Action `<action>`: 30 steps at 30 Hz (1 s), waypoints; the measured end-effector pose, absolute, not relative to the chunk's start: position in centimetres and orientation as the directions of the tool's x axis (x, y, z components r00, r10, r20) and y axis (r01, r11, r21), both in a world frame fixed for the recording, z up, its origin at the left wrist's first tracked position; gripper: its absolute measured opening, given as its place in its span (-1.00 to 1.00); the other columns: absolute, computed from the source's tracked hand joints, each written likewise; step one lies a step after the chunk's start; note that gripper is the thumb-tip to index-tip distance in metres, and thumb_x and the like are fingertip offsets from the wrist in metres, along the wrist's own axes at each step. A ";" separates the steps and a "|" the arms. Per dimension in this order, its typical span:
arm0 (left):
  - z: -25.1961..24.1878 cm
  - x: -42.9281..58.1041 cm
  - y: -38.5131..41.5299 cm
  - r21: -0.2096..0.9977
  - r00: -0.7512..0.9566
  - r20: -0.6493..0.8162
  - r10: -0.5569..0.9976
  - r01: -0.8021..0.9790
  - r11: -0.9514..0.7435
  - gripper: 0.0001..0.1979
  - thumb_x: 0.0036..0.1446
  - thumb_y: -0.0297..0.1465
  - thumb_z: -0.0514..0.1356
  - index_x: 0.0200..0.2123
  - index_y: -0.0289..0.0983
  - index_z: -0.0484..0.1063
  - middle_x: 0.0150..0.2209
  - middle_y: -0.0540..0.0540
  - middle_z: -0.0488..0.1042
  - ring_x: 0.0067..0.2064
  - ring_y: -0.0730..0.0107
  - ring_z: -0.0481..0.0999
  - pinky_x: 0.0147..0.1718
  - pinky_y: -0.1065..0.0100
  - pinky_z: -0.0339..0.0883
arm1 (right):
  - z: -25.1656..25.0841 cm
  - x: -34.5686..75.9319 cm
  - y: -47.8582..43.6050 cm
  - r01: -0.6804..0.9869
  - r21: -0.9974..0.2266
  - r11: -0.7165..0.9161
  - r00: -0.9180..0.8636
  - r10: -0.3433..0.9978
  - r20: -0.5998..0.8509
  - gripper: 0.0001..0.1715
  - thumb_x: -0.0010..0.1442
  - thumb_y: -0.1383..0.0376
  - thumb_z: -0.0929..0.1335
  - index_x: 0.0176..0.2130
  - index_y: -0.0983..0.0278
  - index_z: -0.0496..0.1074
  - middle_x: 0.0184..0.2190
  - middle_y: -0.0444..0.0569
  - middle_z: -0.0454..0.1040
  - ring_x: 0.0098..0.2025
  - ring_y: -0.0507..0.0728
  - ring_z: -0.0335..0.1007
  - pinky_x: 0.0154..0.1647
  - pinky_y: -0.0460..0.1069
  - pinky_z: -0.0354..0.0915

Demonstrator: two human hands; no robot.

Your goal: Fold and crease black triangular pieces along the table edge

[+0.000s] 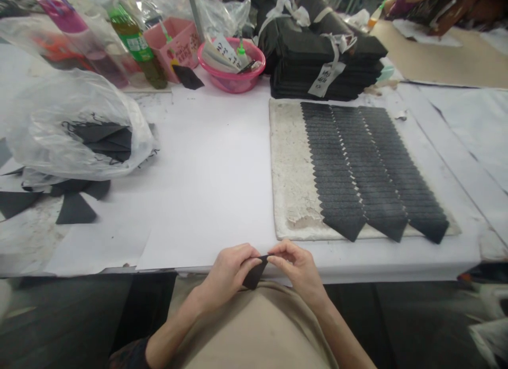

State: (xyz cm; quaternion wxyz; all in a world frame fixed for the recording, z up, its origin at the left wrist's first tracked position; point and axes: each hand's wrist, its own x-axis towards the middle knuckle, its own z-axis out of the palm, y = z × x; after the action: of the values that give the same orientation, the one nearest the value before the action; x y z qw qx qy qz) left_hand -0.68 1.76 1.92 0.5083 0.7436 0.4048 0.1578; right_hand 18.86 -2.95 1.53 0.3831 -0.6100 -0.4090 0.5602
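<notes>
Both hands meet at the near edge of the white table (214, 168). My left hand (228, 273) and my right hand (299, 268) pinch a small black fabric piece (254, 273) between their fingers, just over the table's front edge. To the right lies a worn white board (289, 173) carrying three long rows of overlapping black pointed pieces (369, 168). A clear plastic bag (67, 125) at the left holds more black pieces, and loose black triangles (75, 207) lie beside it.
Stacked bundles of black fabric (325, 56) tied with white strips sit at the back. A pink bowl (232, 67), a pink box (174, 43), a green bottle (137, 43) and plastic bags crowd the back left. Another person's arm (436, 3) shows at top right.
</notes>
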 end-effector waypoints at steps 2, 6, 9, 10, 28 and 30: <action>2.0 -0.6 1.7 0.896 0.615 -0.226 0.756 0.436 -0.087 -0.77 0.34 -0.37 0.05 -0.37 -0.27 0.37 -0.41 0.02 0.38 -0.37 0.43 0.33 -0.35 0.43 0.17 | 1.6 18.9 -3.0 -0.005 -0.915 -0.402 0.022 0.915 -0.402 -0.81 0.12 0.17 0.45 -0.34 0.25 0.48 -0.43 -0.15 0.46 -0.35 0.05 0.33 -0.27 -0.07 0.24; 2.1 -0.4 1.8 0.902 0.609 -0.269 0.746 0.430 -0.026 -0.76 0.33 -0.35 0.05 -0.39 -0.27 0.38 -0.42 0.03 0.37 -0.38 0.43 0.30 -0.37 0.43 0.13 | 1.9 18.8 -2.9 -0.103 -0.910 -0.402 0.021 0.914 -0.406 -0.77 0.09 0.17 0.46 -0.41 0.27 0.44 -0.49 -0.18 0.40 -0.43 0.01 0.26 -0.35 -0.10 0.20; 2.1 -0.3 1.8 0.905 0.614 -0.292 0.733 0.425 0.005 -0.75 0.32 -0.33 0.06 -0.39 -0.27 0.38 -0.43 0.04 0.37 -0.38 0.43 0.30 -0.37 0.44 0.12 | 2.1 18.6 -3.0 -0.117 -0.905 -0.410 0.024 0.909 -0.415 -0.75 0.11 0.15 0.44 -0.41 0.28 0.41 -0.51 -0.19 0.36 -0.45 0.00 0.23 -0.39 -0.10 0.18; 2.1 -0.3 1.8 0.905 0.617 -0.301 0.727 0.425 0.013 -0.75 0.32 -0.32 0.06 -0.40 -0.27 0.37 -0.44 0.04 0.37 -0.38 0.44 0.30 -0.37 0.44 0.12 | 2.1 18.6 -3.0 -0.108 -0.901 -0.420 0.032 0.904 -0.426 -0.73 0.12 0.14 0.43 -0.42 0.27 0.39 -0.53 -0.20 0.34 -0.46 -0.01 0.21 -0.41 -0.11 0.17; 2.2 -0.8 1.6 0.853 0.599 -0.352 0.719 0.522 -0.017 -0.64 0.33 -0.25 0.02 -0.51 -0.28 0.26 -0.55 0.07 0.25 -0.48 0.47 0.18 -0.48 0.43 0.00 | 1.3 16.5 -2.8 -0.230 -0.844 -0.484 0.111 0.849 -0.517 -0.60 0.08 0.01 0.44 -0.46 0.29 0.42 -0.55 -0.17 0.36 -0.49 -0.01 0.20 -0.46 -0.12 0.16; 2.3 -1.4 1.6 0.843 0.607 -0.367 0.705 0.538 -0.025 -0.62 0.33 -0.23 0.01 -0.52 -0.28 0.22 -0.55 0.08 0.23 -0.48 0.48 0.16 -0.47 0.43 0.00 | 1.2 16.5 -2.7 -0.252 -0.838 -0.484 0.128 0.842 -0.524 -0.60 0.06 0.01 0.45 -0.47 0.29 0.41 -0.56 -0.18 0.34 -0.50 -0.01 0.18 -0.47 -0.12 0.16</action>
State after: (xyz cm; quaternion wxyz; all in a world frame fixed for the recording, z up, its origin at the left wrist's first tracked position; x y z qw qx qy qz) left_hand -1.44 1.63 2.28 0.5448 0.7116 0.4368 0.0768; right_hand 16.51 -2.67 1.18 0.4457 -0.6046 -0.2442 0.6134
